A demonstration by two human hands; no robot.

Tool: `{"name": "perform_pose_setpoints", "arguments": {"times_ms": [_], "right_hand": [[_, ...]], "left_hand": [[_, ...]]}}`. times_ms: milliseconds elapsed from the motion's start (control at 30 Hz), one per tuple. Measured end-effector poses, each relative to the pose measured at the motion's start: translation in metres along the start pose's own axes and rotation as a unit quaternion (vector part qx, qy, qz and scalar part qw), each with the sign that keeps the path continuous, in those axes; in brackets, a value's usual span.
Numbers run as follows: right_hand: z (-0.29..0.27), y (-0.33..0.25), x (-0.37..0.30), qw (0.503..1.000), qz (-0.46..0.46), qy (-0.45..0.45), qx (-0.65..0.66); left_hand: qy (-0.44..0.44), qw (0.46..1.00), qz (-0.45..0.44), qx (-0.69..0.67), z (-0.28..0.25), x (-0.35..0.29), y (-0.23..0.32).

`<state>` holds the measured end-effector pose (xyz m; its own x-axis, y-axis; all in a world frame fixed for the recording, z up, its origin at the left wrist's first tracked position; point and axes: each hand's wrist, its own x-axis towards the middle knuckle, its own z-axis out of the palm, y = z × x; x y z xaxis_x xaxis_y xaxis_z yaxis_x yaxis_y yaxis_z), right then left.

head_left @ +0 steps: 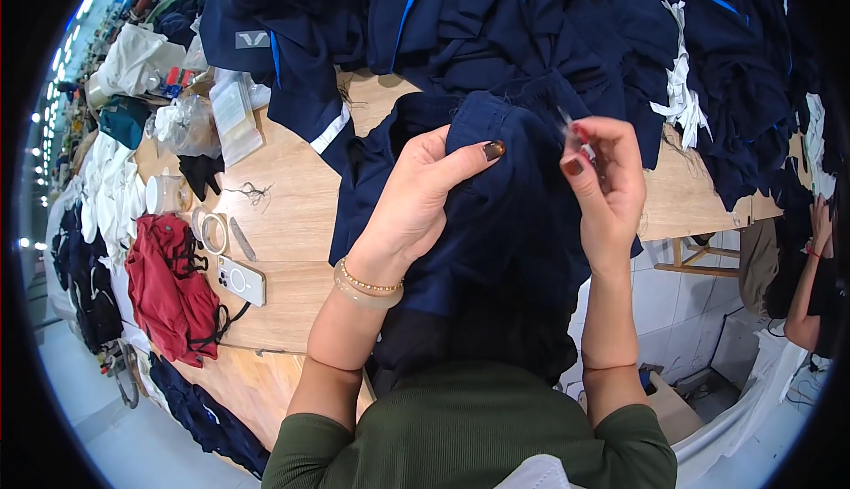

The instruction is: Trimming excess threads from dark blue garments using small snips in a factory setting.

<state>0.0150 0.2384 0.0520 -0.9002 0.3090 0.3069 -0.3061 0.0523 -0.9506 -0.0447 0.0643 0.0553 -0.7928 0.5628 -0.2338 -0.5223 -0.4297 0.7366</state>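
A dark navy garment (pixel 527 192) with a stitched, waistband-like edge hangs over the near table edge toward my lap. My left hand (pixel 412 192) is closed on that edge, thumb on top and the fingers hidden behind the cloth. Just right of the raised fold, my right hand (pixel 611 184) grips small red-handled thread snips (pixel 583 138) between thumb and fingers. Their thin metal tip points up and left, close to the fabric, and is slightly blurred. Whether the tip touches the cloth I cannot tell.
Navy garments with blue trim (pixel 478 24) are heaped across the far side of the wooden table (pixel 283 250). A phone (pixel 241 280), a tape roll (pixel 213 233) and a red cloth (pixel 173 285) lie at left. Another person's arm (pixel 807 285) shows at far right.
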Motion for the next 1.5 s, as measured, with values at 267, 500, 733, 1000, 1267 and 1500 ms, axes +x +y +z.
{"name": "perform_pose_setpoints", "arguments": {"times_ms": [267, 500, 733, 1000, 1267, 1500], "right_hand": [[-0.001, -0.001, -0.006, 0.968, -0.109, 0.064, -0.216], [0.006, 0.002, -0.003, 0.938, -0.188, 0.063, -0.283], [0.001, 0.006, -0.001, 0.926, -0.226, 0.03, -0.302], [0.008, 0.003, -0.002, 0.946, -0.179, 0.059, -0.262], [0.005, 0.003, -0.003, 0.948, -0.18, 0.056, -0.257], [0.004, 0.001, -0.004, 0.947, -0.173, 0.056, -0.265]], "left_hand": [[0.041, 0.999, 0.03, 0.005, 0.013, 0.0, -0.001], [0.049, 0.998, 0.037, 0.0, 0.016, -0.001, -0.004], [0.053, 0.997, 0.049, 0.021, 0.019, -0.001, -0.004], [0.053, 0.996, 0.06, 0.04, 0.017, -0.002, -0.004], [0.035, 0.996, 0.061, 0.046, 0.016, -0.002, -0.005], [0.034, 0.995, 0.073, 0.058, 0.016, -0.002, -0.006]]}}
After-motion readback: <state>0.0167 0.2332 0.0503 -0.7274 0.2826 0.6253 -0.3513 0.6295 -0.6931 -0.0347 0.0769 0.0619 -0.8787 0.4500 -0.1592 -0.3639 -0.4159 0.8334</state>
